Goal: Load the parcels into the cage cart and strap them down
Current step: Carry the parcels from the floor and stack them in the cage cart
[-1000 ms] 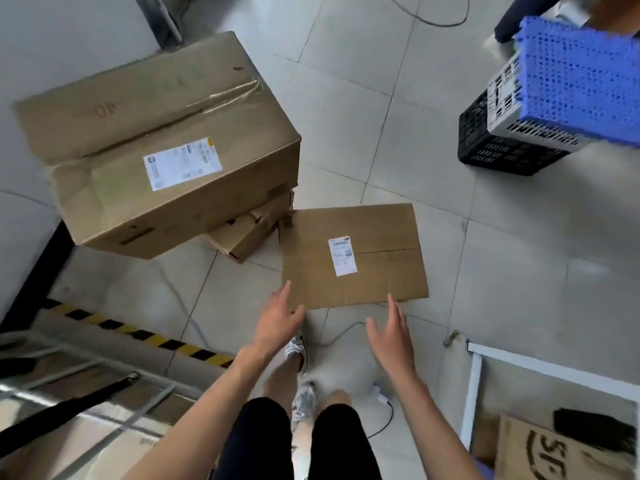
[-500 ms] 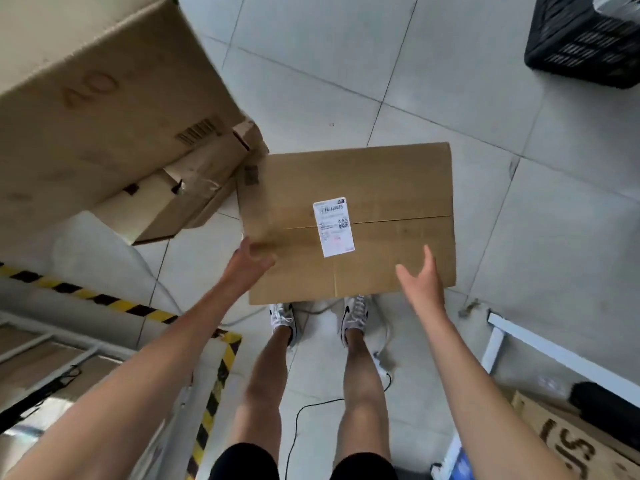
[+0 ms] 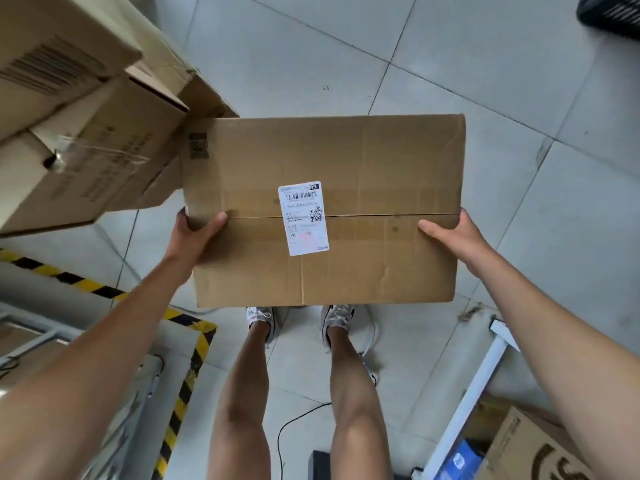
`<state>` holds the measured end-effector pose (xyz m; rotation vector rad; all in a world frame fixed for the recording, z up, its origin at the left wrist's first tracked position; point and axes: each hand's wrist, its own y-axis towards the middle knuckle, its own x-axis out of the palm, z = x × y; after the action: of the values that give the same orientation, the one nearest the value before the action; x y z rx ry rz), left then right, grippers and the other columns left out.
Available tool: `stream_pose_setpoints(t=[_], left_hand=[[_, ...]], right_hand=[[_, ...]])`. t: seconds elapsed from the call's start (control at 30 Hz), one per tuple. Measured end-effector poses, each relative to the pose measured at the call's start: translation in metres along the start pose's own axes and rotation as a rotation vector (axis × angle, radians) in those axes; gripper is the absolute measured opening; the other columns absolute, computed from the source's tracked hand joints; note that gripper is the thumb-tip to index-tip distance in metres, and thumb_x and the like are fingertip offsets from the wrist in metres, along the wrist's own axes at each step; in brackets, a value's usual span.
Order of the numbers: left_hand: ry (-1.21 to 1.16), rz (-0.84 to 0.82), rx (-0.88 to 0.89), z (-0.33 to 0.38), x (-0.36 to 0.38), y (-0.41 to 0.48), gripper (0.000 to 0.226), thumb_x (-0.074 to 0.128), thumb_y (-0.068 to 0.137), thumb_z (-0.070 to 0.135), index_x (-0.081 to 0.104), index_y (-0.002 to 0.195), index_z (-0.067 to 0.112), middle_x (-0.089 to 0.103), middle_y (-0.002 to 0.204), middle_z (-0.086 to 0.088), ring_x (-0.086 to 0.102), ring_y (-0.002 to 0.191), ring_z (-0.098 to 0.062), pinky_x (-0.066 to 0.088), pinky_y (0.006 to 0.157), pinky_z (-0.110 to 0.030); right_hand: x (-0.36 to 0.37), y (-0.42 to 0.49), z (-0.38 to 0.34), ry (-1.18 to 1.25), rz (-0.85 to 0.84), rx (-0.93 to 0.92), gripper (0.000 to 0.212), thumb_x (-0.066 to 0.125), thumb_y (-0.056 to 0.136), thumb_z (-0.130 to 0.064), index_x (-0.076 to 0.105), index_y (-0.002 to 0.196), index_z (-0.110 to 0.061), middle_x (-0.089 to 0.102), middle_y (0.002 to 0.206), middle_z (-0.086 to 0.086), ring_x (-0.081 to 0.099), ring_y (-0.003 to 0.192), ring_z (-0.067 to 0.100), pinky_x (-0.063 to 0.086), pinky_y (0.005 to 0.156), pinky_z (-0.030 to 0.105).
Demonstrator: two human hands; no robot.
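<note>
1. stack [image 3: 79,140], far left: cardboard boxes piled askew, likely waiting their turn; at least three overlap, exact count unclear.
2. striped kerb [image 3: 194,355], low left: one, yellow and black, probably marking an edge to mind.
3. left hand [image 3: 195,233] clamps the parcel's left edge, thumb on top, fingers wrapped out of sight round the side.
4. parcel [image 3: 346,161]: one, flat and wide, held level between both hands, above the shoes [image 3: 337,317], just right of the stack. it looks clear of the floor. gripping opposite edges balances so wide a load.
5. label [image 3: 304,218]: one, face up across the seam.
6. right hand [image 3: 453,237] mirrors the left on the right edge, thumb on top, holding the parcel.
7. white frame [image 3: 485,372], low right: one, maybe the cart; i cannot tell. one box [image 3: 533,452] lies beside it.
8. counted: two hands, two shoes.
</note>
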<state>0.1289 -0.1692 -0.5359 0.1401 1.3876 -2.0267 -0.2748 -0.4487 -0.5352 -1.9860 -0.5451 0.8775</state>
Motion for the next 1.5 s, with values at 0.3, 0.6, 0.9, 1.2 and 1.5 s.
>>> stream_pose_setpoints(t=[0.3, 0.6, 0.9, 1.2, 1.5], left_hand=[[-0.014, 0.029, -0.014, -0.001, 0.02, -0.081, 0.083, 0.083, 0.075, 0.051, 0.046, 0.142, 0.019, 0.059, 0.13, -0.001, 0.057, 0.117, -0.024, 0.049, 0.1, -0.042], [-0.053, 0.045, 0.005, 0.036, -0.013, -0.23, 0.089, 0.082, 0.072, 0.059, 0.042, 0.141, 0.019, 0.056, 0.13, 0.0, 0.055, 0.116, -0.022, 0.048, 0.101, -0.042], [-0.144, 0.211, 0.024, 0.06, -0.125, -0.363, 0.077, 0.08, 0.066, 0.068, 0.047, 0.123, 0.029, 0.061, 0.113, 0.007, 0.061, 0.101, -0.016, 0.051, 0.088, -0.039], [-0.333, 0.556, -0.028, -0.025, -0.252, -0.492, 0.071, 0.078, 0.059, 0.07, 0.059, 0.115, 0.031, 0.07, 0.105, 0.012, 0.067, 0.099, -0.016, 0.054, 0.088, -0.039], [-0.598, 0.901, -0.174, -0.213, -0.364, -0.626, 0.072, 0.076, 0.059, 0.072, 0.058, 0.114, 0.03, 0.069, 0.111, 0.003, 0.065, 0.101, -0.024, 0.052, 0.096, -0.047]], right_hand=[[-0.044, -0.058, 0.02, 0.226, 0.029, 0.058, 0.07, 0.087, 0.071, -0.041, 0.053, 0.13, -0.026, 0.068, 0.115, -0.008, 0.066, 0.104, 0.016, 0.052, 0.075, 0.029], [-0.121, -0.204, -0.001, 0.226, 0.123, -0.032, 0.07, 0.087, 0.061, -0.051, 0.058, 0.122, -0.035, 0.07, 0.114, -0.011, 0.068, 0.103, 0.015, 0.056, 0.092, 0.04], [-0.12, -0.332, -0.075, 0.101, 0.082, -0.155, 0.091, 0.081, 0.06, -0.066, 0.045, 0.138, -0.034, 0.059, 0.132, -0.002, 0.057, 0.119, 0.028, 0.047, 0.103, 0.055], [-0.026, -0.442, -0.143, -0.106, -0.14, -0.372, 0.072, 0.082, 0.075, -0.049, 0.049, 0.135, -0.025, 0.061, 0.129, 0.002, 0.058, 0.118, 0.028, 0.047, 0.103, 0.05], [0.169, -0.586, -0.184, -0.464, -0.35, -0.685, 0.086, 0.076, 0.073, -0.063, 0.043, 0.142, -0.023, 0.058, 0.134, 0.004, 0.057, 0.119, 0.031, 0.047, 0.101, 0.049]])
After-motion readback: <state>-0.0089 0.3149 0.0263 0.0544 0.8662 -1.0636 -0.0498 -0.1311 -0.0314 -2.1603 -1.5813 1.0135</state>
